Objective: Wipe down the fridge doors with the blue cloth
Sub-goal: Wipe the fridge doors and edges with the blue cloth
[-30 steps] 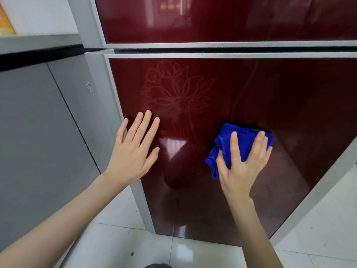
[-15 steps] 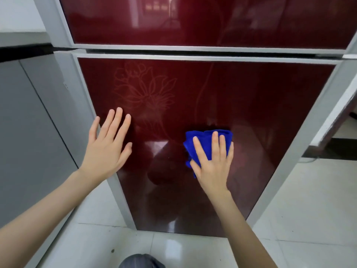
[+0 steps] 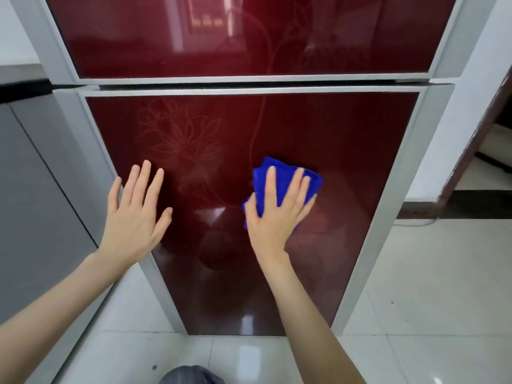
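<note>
We press the folded blue cloth (image 3: 288, 180) against the lower fridge door (image 3: 346, 167) just right of centre frame, our right hand (image 3: 277, 214) flat on top of it, its fingers (image 3: 270, 187) spread and bearing down on the cloth rather than curled around it. Our left hand (image 3: 137, 214), left of centre, lies open against the door's left edge, holding nothing. The wipe of the lower door looks to be mid-pass: the cloth sits about halfway up the glossy dark red panel, beside a faint etched flower (image 3: 180, 139). The next move, as we judge it, calls for sliding the cloth on under even pressure across the stretches to the right and below, then reaching the upper door (image 3: 221, 37) across the top of the frame. Both doors are framed in grey trim and throw back a reflection of the room. A grey cabinet (image 3: 36, 195) stands at the left edge. Pale tiled floor (image 3: 429, 300) fills the lower right, and a dark doorway (image 3: 496, 134) opens at the right edge.
</note>
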